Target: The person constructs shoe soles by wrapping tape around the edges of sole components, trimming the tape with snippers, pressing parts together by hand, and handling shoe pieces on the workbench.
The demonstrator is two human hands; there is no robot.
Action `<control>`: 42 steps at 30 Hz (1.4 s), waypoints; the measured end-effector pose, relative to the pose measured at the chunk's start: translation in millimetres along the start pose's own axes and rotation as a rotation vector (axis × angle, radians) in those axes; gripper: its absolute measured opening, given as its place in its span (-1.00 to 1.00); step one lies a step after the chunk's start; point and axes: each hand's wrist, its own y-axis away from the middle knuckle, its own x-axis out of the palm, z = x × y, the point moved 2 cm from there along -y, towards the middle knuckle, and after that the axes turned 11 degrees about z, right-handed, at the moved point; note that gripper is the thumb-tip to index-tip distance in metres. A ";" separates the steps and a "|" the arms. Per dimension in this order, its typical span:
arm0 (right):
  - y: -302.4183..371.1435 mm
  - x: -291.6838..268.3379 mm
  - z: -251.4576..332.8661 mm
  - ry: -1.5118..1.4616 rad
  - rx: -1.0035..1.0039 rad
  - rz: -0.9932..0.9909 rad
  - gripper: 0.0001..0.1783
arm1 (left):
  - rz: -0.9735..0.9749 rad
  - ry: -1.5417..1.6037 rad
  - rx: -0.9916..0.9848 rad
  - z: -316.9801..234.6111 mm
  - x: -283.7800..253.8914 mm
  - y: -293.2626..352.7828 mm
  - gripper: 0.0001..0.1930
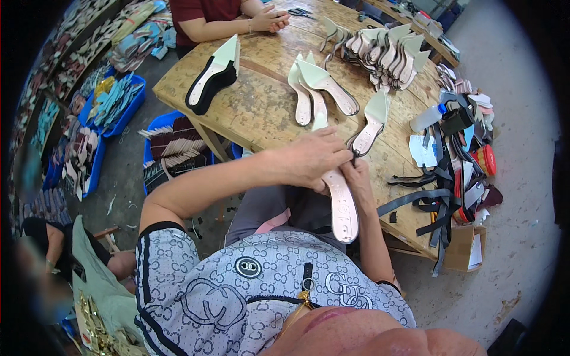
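Worn, scratched wooden table [261,101]. On it: black-edged pointed shoe insole [212,77]; pale pointed insoles lying loose [317,89]; stacked heap of pale insoles [386,53]; white plastic bottle on its side [427,117]; loose black straps [436,190] near right edge.

insole [343,204] — toe hidden by left hand [312,159] | strap blurred

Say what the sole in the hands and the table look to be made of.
Sole: seemingly a stiff board with a glossy rose-metallic facing, judging by its sheen and rigid flat shape. Table: bare, unfinished wood, showing pale worn planks with visible grain and seams.
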 end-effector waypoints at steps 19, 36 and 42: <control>37.8 67.6 -7.5 0.055 0.208 0.103 -0.48 | -0.098 2.008 -0.690 6.0 58.6 73.7 -0.43; 69.2 31.0 -7.1 -0.460 0.032 -0.339 -0.71 | 0.452 0.678 -0.432 -22.5 7.4 27.5 -0.57; 77.2 19.0 7.5 -0.540 0.035 -0.333 -0.65 | 0.559 0.614 -0.376 -7.3 22.8 21.7 -0.59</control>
